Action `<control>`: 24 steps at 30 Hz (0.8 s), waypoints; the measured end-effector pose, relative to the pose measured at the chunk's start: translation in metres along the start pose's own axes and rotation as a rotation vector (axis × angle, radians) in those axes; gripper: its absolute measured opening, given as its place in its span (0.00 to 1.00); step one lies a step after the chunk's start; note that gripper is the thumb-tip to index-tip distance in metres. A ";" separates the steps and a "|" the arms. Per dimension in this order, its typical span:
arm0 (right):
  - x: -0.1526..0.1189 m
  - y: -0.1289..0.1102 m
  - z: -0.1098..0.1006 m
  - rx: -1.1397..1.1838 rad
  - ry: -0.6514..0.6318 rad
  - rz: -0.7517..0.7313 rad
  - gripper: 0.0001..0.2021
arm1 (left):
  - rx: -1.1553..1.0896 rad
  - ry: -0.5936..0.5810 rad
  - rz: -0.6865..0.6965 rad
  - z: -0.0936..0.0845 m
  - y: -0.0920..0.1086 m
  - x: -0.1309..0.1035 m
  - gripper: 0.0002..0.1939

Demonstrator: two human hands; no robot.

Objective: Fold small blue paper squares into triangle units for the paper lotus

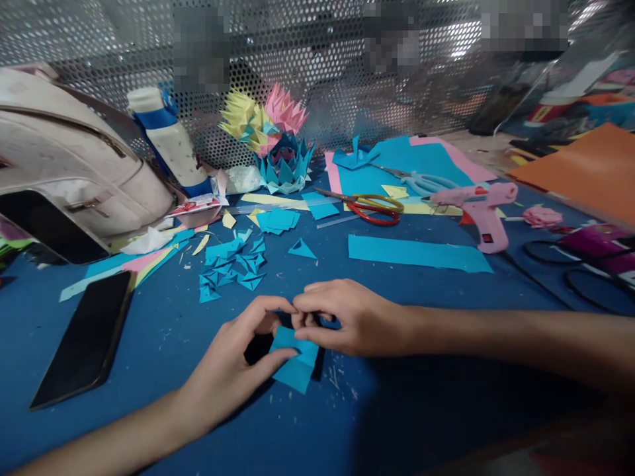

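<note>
A small blue square of paper (295, 370) is held between both hands, just above the blue table. My left hand (248, 340) is closed on its left side, thumb lying over the paper. From the right, my right hand (342, 314) pinches the paper's upper edge with thumb and curled fingers; the fingertips of both hands meet there. Beyond the hands lies a cluster of folded blue paper pieces (231, 264), with a single folded blue triangle (302, 249) to its right. A stack of blue paper squares (278, 221) sits farther back.
Red-and-yellow-handled scissors (377, 206), light-blue pliers (431, 184), a pink glue gun (479, 205) and a blue paper strip (417, 253) lie beyond my right hand. Folded paper flowers (285, 165) stand at the back. Phones (86, 337), a bottle (171, 142) and a backpack (74, 152) occupy the left.
</note>
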State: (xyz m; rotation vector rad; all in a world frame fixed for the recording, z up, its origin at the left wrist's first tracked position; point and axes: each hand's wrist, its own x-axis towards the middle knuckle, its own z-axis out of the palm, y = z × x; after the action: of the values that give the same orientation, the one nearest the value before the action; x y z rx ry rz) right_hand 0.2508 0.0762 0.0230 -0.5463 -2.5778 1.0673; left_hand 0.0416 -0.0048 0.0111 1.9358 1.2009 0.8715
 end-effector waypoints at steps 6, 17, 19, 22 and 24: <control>0.001 0.002 -0.008 -0.042 0.005 -0.011 0.05 | -0.070 0.036 -0.077 -0.006 -0.003 0.004 0.25; 0.003 0.014 -0.001 -0.267 -0.011 -0.103 0.03 | -0.049 0.065 -0.065 -0.006 -0.011 0.005 0.28; 0.004 0.016 -0.002 -0.326 -0.025 -0.129 0.03 | -0.008 0.016 -0.062 -0.006 -0.014 0.006 0.32; 0.005 0.018 -0.006 -0.370 -0.044 -0.162 0.02 | 0.084 -0.027 -0.037 -0.009 -0.016 0.005 0.32; 0.004 0.020 -0.008 -0.353 -0.052 -0.192 0.04 | 0.159 -0.039 -0.005 -0.011 -0.015 0.005 0.24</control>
State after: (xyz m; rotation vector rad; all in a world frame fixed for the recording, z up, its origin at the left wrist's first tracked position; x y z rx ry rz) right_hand 0.2547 0.0960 0.0146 -0.3408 -2.8138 0.5744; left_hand 0.0271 0.0072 0.0055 2.0645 1.2851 0.7518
